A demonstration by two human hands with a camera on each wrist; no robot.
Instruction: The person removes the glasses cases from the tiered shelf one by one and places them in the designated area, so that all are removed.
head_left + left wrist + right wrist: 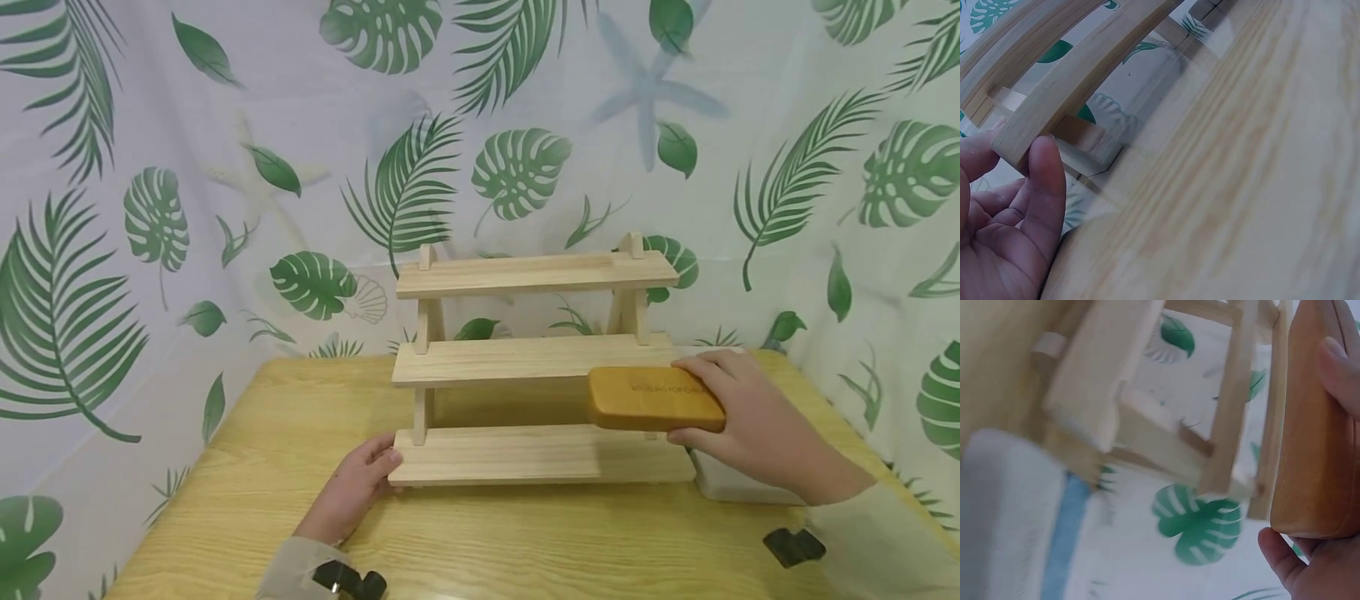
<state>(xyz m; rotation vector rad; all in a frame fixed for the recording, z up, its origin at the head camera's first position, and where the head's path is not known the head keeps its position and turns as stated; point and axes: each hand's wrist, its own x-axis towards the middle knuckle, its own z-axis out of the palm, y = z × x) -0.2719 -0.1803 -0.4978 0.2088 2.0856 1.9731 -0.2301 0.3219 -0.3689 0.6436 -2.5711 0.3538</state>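
Note:
A three-tier wooden display stand [495, 454] rises in steps on the table. At its lower left corner, my left hand [358, 483] pinches the end of the bottom shelf. The left wrist view shows thumb and finger [1047, 169] on either side of that shelf end [1029, 128]. My right hand [750, 417] grips an orange-brown glasses case [652, 398] by its right end, with dark lettering on top. The case is held over the right part of the stand, overlapping the middle and bottom shelves in the head view. Its rounded leather-like side [1313, 437] and seam show in the right wrist view.
A white object [738, 483] lies right of the stand, partly hidden under my right hand; a blue band [1063, 531] shows beside it in the right wrist view. The wood-grain table [240, 483] reaches back to a leaf-patterned curtain [300, 167].

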